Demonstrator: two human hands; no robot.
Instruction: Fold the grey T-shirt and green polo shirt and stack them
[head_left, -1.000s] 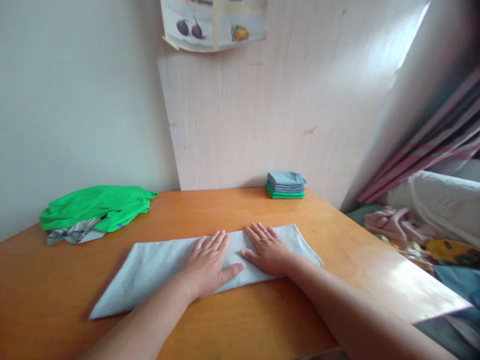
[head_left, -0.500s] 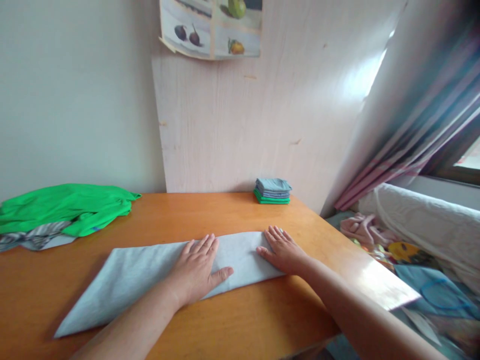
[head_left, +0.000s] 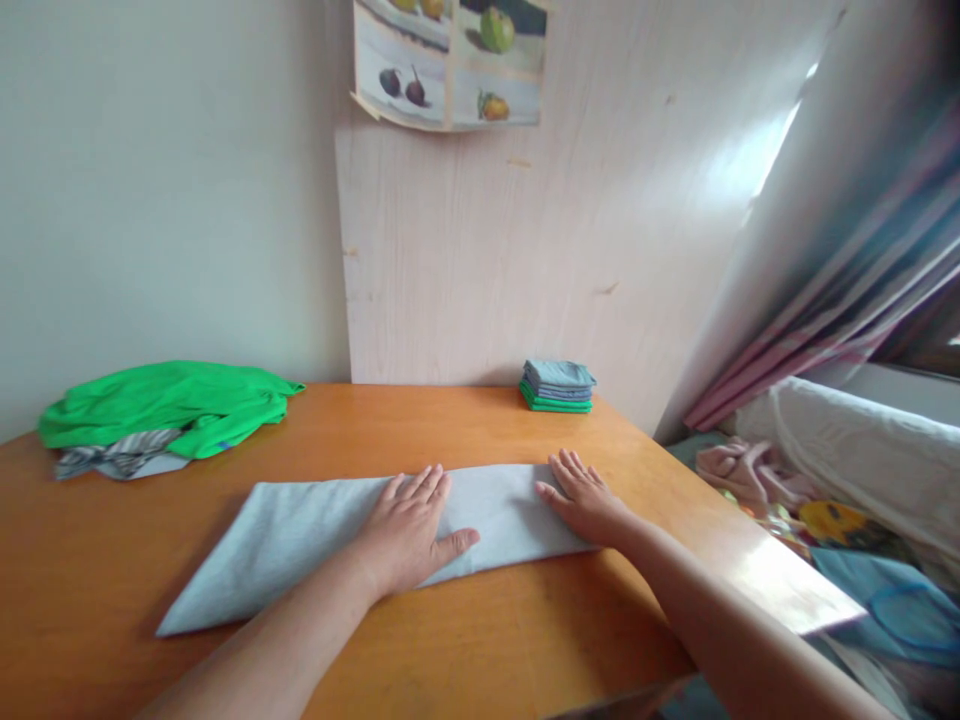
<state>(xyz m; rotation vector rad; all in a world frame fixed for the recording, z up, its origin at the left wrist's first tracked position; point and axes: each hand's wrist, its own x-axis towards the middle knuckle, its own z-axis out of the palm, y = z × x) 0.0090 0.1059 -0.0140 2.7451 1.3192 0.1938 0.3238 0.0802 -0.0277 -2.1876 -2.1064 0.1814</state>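
Observation:
A light grey garment (head_left: 300,535), folded into a long strip, lies flat across the wooden table in front of me. My left hand (head_left: 412,535) rests palm down on its middle, fingers stretched out and thumb pointing right. On the strip's right end lies my right hand (head_left: 585,500), also flat with the fingers spread. Neither hand grips the cloth. The strip's left end widens into a slanted edge. What kind of garment it is, I cannot tell.
At the back left of the table (head_left: 420,430) is a loose heap with a green garment (head_left: 172,405) over striped cloth (head_left: 124,455). A small stack of folded clothes (head_left: 559,385) stands at the back right. Beyond the right edge lie a pink cloth (head_left: 750,470) and blue fabric (head_left: 877,590).
The whole scene has shifted to the right in view as my head turned slightly left. Both hands stay flat on the garment in nearly the same places.

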